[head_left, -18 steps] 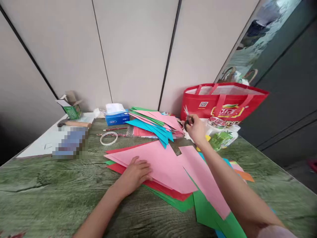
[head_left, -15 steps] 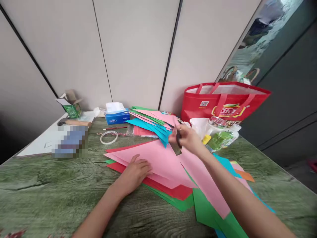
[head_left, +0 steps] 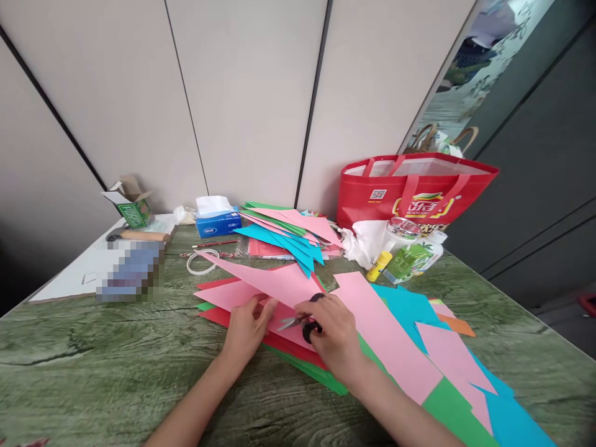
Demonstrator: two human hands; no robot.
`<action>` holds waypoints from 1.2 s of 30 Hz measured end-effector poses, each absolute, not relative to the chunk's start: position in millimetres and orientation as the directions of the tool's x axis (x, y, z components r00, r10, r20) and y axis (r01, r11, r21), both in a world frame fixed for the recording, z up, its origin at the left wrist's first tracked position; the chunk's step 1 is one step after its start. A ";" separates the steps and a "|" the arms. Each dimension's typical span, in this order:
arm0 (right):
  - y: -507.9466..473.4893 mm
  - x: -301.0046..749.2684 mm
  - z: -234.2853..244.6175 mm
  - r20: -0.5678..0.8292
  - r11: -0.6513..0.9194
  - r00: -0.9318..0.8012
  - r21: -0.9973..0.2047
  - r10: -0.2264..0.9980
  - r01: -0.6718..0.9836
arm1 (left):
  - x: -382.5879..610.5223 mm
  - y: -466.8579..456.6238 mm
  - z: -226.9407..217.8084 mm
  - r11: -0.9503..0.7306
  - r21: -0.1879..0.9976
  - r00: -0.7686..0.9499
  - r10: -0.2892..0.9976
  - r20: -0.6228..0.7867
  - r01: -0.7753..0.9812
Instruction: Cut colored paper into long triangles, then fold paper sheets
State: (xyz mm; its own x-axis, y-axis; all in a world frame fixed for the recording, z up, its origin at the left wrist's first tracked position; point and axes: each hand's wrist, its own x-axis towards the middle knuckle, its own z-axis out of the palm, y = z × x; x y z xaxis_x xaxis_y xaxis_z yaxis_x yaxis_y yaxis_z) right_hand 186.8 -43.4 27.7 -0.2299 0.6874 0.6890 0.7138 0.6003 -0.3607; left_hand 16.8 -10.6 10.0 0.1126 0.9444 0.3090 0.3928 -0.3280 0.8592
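In the middle of the table, my left hand (head_left: 246, 328) pinches the near edge of a pink paper sheet (head_left: 265, 279), whose left corner is lifted. My right hand (head_left: 339, 335) grips scissors (head_left: 289, 322) by their black handles. The silver blades point left towards my left hand, just below the raised sheet. Under it lie more pink, red and green sheets; a red sheet (head_left: 218, 316) sticks out at the left. Right of my right hand lie cut pink paper pieces (head_left: 393, 335), blue paper (head_left: 410, 307) and green paper (head_left: 447, 403).
Behind the stack are more folded coloured papers (head_left: 274, 239), a roll of tape (head_left: 202, 262) and a blue tissue box (head_left: 218, 225). A glue stick (head_left: 379, 266), a green packet (head_left: 408, 264) and a red bag (head_left: 363, 198) stand at the right. A hammer (head_left: 142, 235) lies left.
My right hand has come down from the back papers to the pink sheet, bringing the scissors. My left hand has gone from lying flat to pinching and lifting that sheet.
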 end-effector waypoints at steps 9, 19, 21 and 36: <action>-63.2 161.2 7.1 0.700 0.675 -0.414 -0.130 0.581 0.726 | 32.3 -16.3 21.0 0.235 0.837 0.191 0.969 -0.159 -0.494; -54.3 171.1 -1.1 0.753 0.691 -0.296 -0.278 0.588 0.667 | 15.1 -2.0 37.1 0.024 0.720 -0.032 0.997 -0.064 -0.694; -52.9 168.0 -2.9 0.706 0.647 -0.164 -0.496 0.689 0.579 | 9.9 1.0 40.7 -0.021 0.717 -0.070 0.997 -0.038 -0.697; -46.1 154.3 14.4 -0.031 0.046 0.224 -0.943 0.974 -0.330 | 20.7 -12.9 38.1 0.082 0.822 0.129 0.992 -0.010 -0.563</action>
State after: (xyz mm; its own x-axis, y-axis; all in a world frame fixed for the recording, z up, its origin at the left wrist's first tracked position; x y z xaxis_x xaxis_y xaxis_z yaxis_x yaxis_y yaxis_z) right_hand 154.3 -46.1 14.4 0.2242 0.9741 -0.0307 -0.3302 0.0463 -0.9428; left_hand 20.7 -12.9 38.1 0.1291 0.9916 -0.0103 -0.5633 0.0819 0.8222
